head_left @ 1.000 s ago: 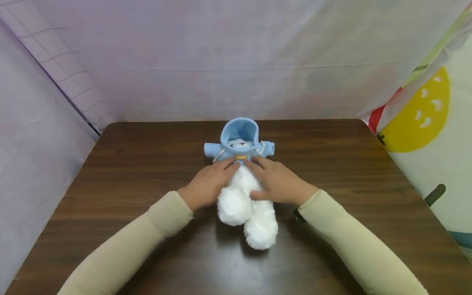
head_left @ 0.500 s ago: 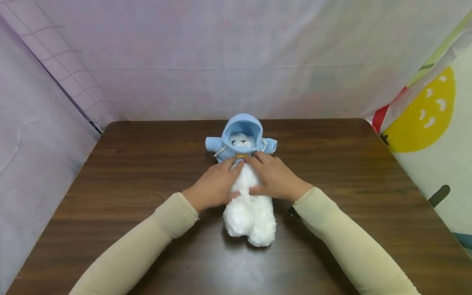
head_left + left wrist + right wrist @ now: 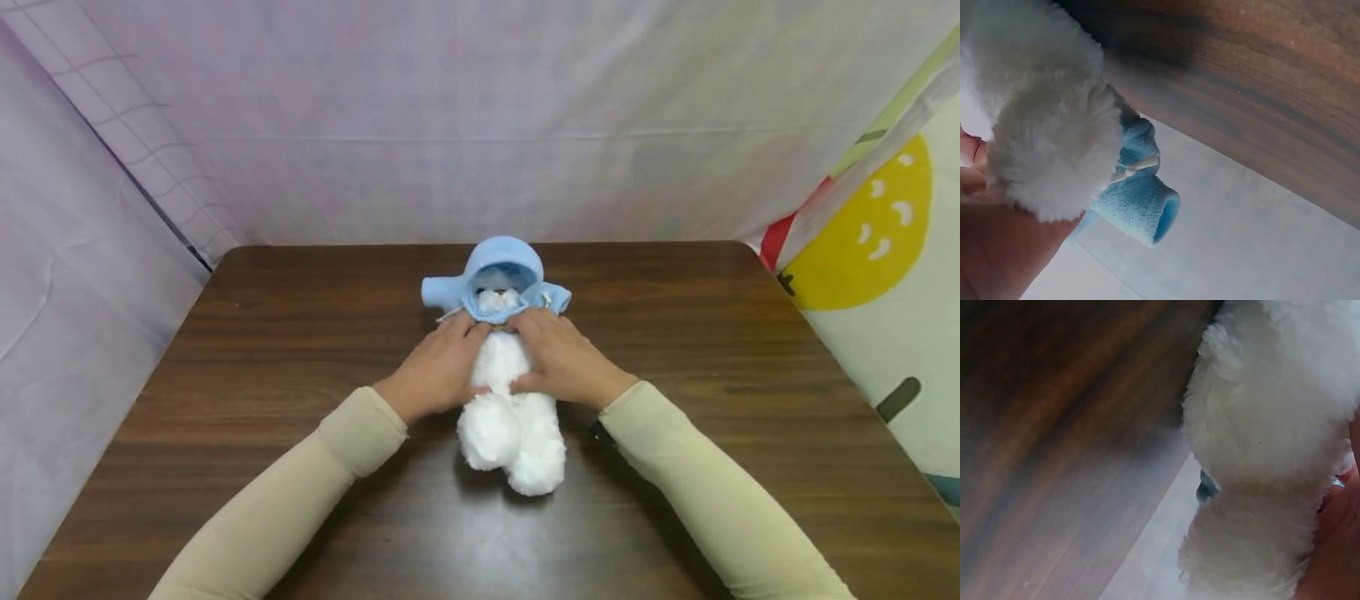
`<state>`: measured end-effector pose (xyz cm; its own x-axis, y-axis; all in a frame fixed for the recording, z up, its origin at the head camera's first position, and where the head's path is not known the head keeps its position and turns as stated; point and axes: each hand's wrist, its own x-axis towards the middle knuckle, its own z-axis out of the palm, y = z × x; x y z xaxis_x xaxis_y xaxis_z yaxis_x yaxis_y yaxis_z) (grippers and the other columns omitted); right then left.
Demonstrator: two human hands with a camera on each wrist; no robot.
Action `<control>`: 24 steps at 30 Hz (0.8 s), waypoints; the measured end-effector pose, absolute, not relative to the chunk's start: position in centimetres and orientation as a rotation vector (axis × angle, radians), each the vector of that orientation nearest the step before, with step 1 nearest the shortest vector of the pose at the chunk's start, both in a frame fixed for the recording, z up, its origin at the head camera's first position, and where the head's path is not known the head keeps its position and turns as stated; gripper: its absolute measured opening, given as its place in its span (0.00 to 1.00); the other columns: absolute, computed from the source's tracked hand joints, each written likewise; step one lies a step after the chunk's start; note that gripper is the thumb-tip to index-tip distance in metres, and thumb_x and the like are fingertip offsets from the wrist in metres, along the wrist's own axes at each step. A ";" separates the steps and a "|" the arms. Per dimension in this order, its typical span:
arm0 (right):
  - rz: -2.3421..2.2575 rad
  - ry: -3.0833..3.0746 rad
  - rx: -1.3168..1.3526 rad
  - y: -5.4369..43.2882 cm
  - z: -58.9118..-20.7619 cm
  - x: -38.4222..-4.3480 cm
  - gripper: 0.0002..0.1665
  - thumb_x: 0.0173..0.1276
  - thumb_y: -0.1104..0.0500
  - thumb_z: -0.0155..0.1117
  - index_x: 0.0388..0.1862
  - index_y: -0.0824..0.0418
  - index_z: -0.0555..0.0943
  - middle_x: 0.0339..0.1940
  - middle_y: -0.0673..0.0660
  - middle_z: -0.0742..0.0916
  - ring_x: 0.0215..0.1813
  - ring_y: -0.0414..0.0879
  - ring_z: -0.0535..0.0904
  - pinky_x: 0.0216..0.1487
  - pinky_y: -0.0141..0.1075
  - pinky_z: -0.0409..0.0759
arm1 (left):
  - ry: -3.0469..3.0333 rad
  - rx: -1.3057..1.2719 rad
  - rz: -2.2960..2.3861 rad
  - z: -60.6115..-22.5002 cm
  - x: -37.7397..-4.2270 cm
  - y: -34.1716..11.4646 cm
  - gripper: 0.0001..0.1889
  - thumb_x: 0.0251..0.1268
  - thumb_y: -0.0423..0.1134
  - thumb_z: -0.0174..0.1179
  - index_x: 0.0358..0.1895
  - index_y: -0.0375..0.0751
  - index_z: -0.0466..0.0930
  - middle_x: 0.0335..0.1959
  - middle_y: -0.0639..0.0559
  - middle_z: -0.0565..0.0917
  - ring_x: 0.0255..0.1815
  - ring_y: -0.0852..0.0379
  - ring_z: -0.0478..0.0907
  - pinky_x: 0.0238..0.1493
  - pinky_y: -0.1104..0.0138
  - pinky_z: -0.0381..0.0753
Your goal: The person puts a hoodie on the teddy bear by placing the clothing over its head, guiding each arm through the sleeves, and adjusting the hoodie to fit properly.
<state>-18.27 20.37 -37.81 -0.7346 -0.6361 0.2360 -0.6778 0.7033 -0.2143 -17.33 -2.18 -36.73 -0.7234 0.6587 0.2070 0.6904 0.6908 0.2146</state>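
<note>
A white plush toy (image 3: 501, 362) in a light blue hoodie (image 3: 502, 252) lies on its back, its legs toward the person. Its muzzle shows inside the raised hood, while the eyes are mostly shaded. My left hand (image 3: 438, 367) holds the toy's side, fingers on the hoodie's bunched front and thumb low on the white belly. From the other side my right hand (image 3: 570, 362) grips it the same way, the two sets of fingertips close together below the neckline. One hoodie sleeve (image 3: 1138, 212) sticks out in the left wrist view. White fur (image 3: 1260, 425) fills much of the right wrist view.
A dark brown wooden table (image 3: 300, 317) bears the toy near its far edge. Behind it hangs a pale cloth backdrop (image 3: 420, 125), and a printed cloth with a yellow shape (image 3: 873, 233) hangs at the right.
The hoodie's front has bunched up, and its chest picture is now almost hidden by the fingers. The hood has tipped forward over the toy's face. The toy's legs have drawn closer together.
</note>
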 end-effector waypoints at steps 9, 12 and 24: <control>0.424 -2.752 1.001 20.1 -37.6 -18.1 0.57 0.45 0.43 0.84 0.68 0.66 0.67 0.58 0.63 0.76 0.61 0.58 0.72 0.54 0.57 0.72 | -2.884 -1.035 -0.385 -36.7 -17.4 -2.4 0.47 0.55 0.56 0.73 0.73 0.37 0.63 0.65 0.42 0.73 0.62 0.41 0.68 0.56 0.47 0.74; 0.381 -2.748 0.985 20.0 -37.6 -18.1 0.58 0.45 0.41 0.84 0.69 0.66 0.68 0.59 0.63 0.76 0.61 0.57 0.72 0.52 0.56 0.73 | -2.910 -1.001 -0.379 -36.7 -17.6 -2.5 0.45 0.56 0.55 0.73 0.73 0.38 0.63 0.65 0.43 0.72 0.59 0.42 0.68 0.54 0.48 0.75; 0.356 -2.760 0.999 20.0 -37.6 -18.1 0.50 0.46 0.41 0.83 0.63 0.62 0.75 0.55 0.60 0.81 0.56 0.55 0.75 0.51 0.53 0.70 | -2.842 -1.024 -0.274 -36.5 -17.1 -2.4 0.29 0.59 0.42 0.72 0.62 0.37 0.74 0.49 0.45 0.77 0.47 0.47 0.69 0.44 0.55 0.75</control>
